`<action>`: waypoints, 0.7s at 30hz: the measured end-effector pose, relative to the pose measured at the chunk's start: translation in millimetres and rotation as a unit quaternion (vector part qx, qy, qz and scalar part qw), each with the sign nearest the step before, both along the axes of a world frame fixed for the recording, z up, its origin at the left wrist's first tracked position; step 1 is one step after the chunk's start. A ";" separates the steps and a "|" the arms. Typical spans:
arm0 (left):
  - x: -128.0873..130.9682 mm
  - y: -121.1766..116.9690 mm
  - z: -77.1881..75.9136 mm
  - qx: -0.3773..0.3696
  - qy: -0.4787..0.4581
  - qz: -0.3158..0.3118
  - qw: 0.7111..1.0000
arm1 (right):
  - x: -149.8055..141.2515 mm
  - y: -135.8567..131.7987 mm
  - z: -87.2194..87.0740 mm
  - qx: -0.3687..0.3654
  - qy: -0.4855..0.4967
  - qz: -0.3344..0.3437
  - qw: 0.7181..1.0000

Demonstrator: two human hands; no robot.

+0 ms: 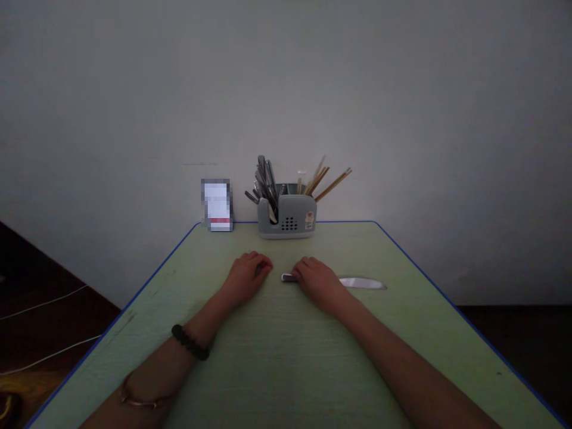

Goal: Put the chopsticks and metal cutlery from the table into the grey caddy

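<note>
A knife (363, 283) with a dark handle and a shiny blade lies crosswise on the table, its tip to the right. My right hand (316, 277) rests over it, fingers curled round the handle, whose butt end shows to the left. The hand covers the middle of the knife. To the left of the knife, my left hand (248, 274) lies on the table with fingers curled in and thumb close to the forefinger; nothing shows in it.
Behind the hands stands a grey utensil holder (286, 219) with several metal utensils (267, 179) and wooden chopsticks (334, 183). A blurred phone-like screen (218, 205) stands to its left. The green table (277, 369) has a blue edge and meets a pale wall.
</note>
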State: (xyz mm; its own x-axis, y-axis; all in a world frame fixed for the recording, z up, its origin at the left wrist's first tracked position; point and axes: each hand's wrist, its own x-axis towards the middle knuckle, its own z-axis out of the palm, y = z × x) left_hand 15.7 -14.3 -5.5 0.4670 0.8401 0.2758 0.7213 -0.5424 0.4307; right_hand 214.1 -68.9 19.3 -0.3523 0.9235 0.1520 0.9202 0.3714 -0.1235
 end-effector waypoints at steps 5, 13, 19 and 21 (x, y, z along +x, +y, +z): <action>-0.5 0.0 -1.0 0.007 -0.005 0.000 1.000 | -2.4 2.7 -2.1 0.005 -0.014 -0.012 1.000; -0.9 0.5 -2.0 0.006 -0.001 0.001 1.000 | 5.1 -5.2 3.8 -0.018 0.068 0.046 0.996; -0.7 -0.1 -1.9 0.007 -0.003 0.004 1.000 | -0.9 -5.7 3.5 -0.012 0.030 0.023 0.999; -0.8 0.1 -2.2 0.008 -0.005 0.003 1.000 | -4.2 -6.3 1.7 -0.001 0.016 0.019 1.000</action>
